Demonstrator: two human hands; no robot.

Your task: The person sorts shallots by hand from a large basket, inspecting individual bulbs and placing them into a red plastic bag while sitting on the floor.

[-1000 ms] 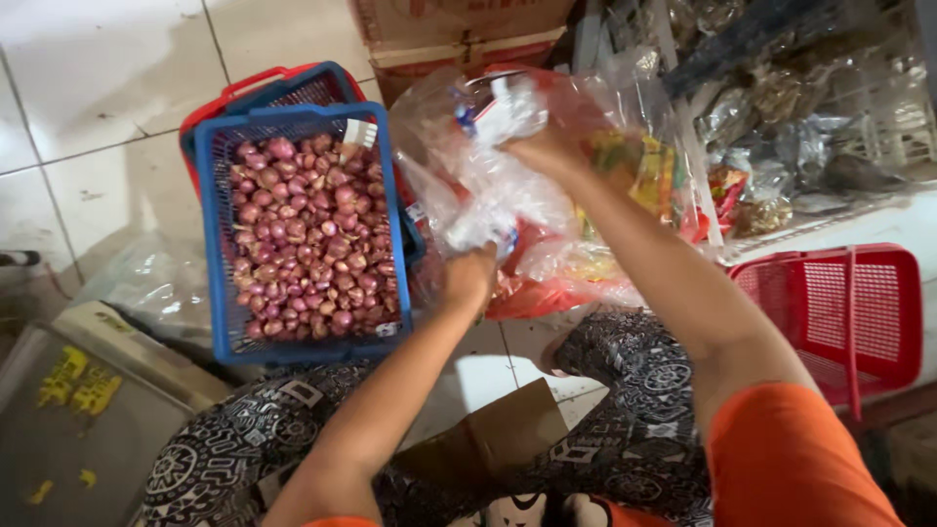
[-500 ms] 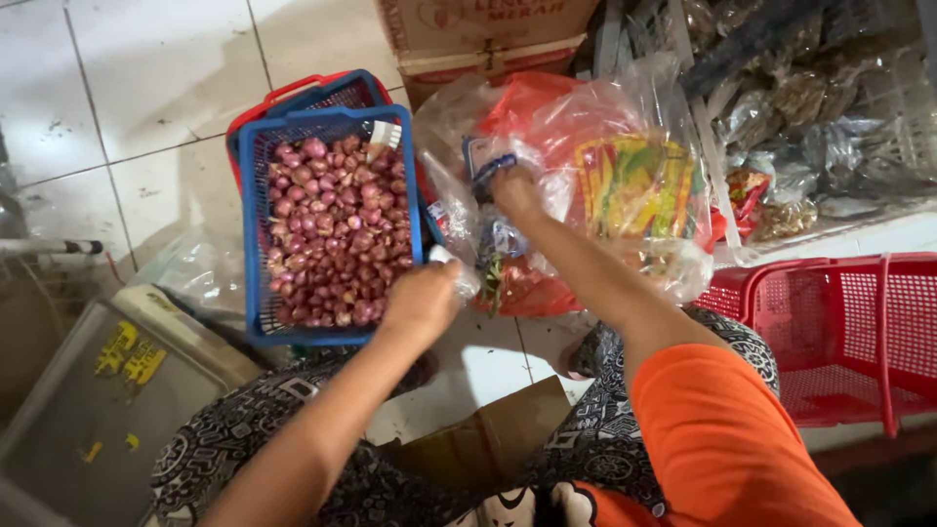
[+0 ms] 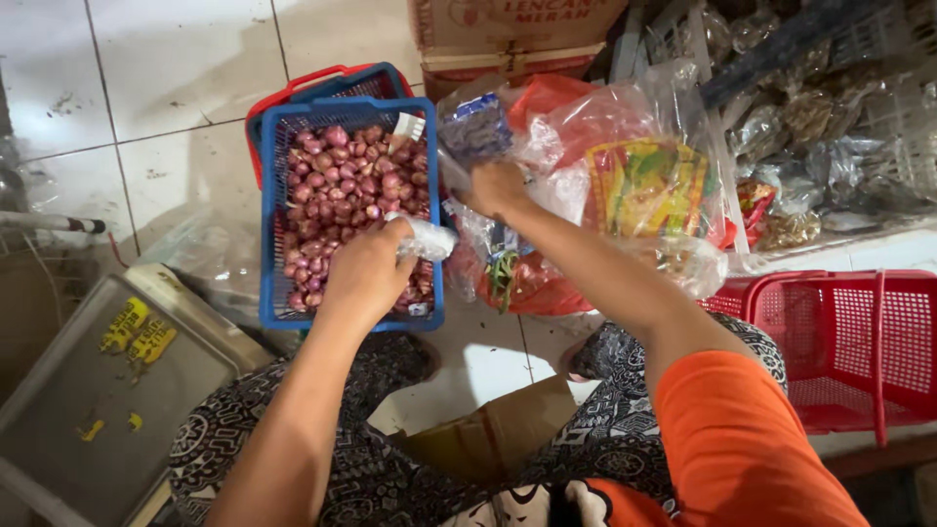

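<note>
Lap: patterned dark cloth at bottom centre, orange sleeve (image 3: 752, 439) at lower right.
Left hand (image 3: 366, 273): closed around a small crumpled clear plastic bag (image 3: 422, 237), mid-frame over the blue basket (image 3: 273, 244).
Right hand (image 3: 496, 187): gripping a big clear bag (image 3: 625, 166) of colourful packets, upper centre.
Basket contents: purple-red shallots (image 3: 337, 185).
Lower right: empty red basket (image 3: 839, 342).
</note>
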